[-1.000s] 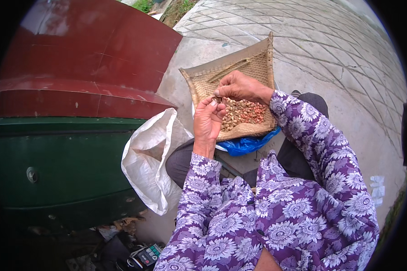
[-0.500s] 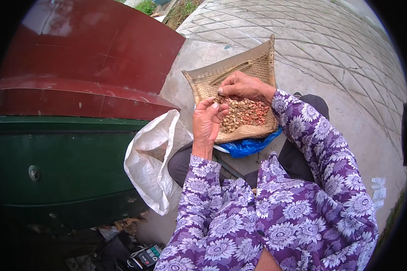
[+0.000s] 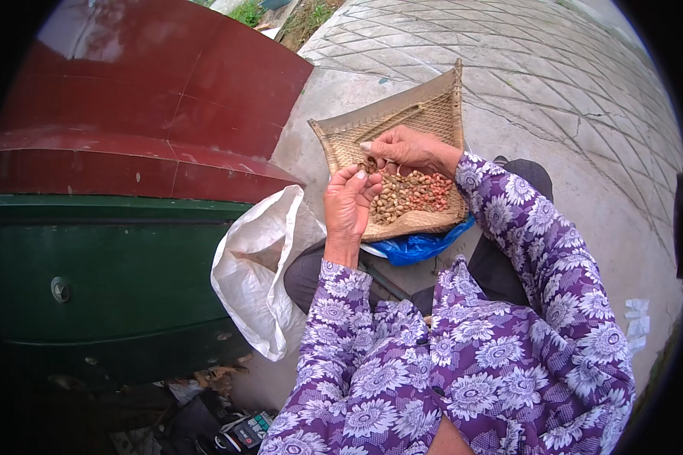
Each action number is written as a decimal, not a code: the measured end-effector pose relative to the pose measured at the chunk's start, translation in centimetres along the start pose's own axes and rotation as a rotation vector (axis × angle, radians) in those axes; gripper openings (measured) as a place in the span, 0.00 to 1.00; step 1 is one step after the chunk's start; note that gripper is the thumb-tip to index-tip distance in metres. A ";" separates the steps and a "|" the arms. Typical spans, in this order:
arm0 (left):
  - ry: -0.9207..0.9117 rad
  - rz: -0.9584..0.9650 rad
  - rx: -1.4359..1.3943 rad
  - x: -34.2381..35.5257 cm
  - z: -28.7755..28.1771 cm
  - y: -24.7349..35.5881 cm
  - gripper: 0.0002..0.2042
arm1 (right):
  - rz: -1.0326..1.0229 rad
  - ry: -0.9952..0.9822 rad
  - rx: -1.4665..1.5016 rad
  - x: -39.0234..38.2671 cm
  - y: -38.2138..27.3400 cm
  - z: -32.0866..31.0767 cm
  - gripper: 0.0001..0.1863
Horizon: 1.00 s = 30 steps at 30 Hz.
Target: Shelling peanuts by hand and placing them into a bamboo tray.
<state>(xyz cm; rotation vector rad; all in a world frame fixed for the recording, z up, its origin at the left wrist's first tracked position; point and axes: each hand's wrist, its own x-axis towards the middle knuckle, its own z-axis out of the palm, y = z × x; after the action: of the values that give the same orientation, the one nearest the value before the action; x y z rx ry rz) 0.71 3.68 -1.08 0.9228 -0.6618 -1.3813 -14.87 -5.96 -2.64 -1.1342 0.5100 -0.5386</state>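
A shallow woven tray [image 3: 432, 221] lies across my lap, holding unshelled peanuts [image 3: 391, 203] on the left and red shelled peanut kernels [image 3: 438, 193] on the right. Above the tray's left part, my left hand [image 3: 347, 206] pinches a brown peanut shell [image 3: 368, 164] between thumb and fingers. My right hand [image 3: 411, 148] comes in from the right close against it, fingers curled and thumb lifted a little off the shell. What lies within the right fingers is hidden.
An open white woven sack [image 3: 247, 284] stands by my left knee, beside a green and dark red metal structure [image 3: 114, 265]. Blue plastic [image 3: 417, 246] shows under the tray's near edge. Concrete ground [image 3: 524, 91] stretches ahead and right. Dark clutter [image 3: 197, 425] lies at lower left.
My right thumb has lifted and straightened away from the shell, and the right hand has shifted slightly. The left hand stays nearly in place.
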 end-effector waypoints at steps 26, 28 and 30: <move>-0.170 -0.147 0.358 -4.6 -9.3 -8.3 0.21 | 0.200 -0.101 0.142 9.5 -0.5 19.2 0.19; -0.089 -0.227 0.025 -3.6 -8.1 -8.5 0.21 | 0.009 -0.296 -0.487 11.8 1.7 18.0 0.30; 0.228 -0.250 -0.116 -5.1 -4.0 -4.5 0.20 | 0.144 -0.240 -0.335 9.0 -0.8 17.7 0.29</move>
<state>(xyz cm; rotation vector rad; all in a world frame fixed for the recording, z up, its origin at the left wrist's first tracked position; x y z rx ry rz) 1.16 9.57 -6.34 1.0761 -0.2974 -1.4888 3.04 0.45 3.12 -1.4473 0.4784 -0.1903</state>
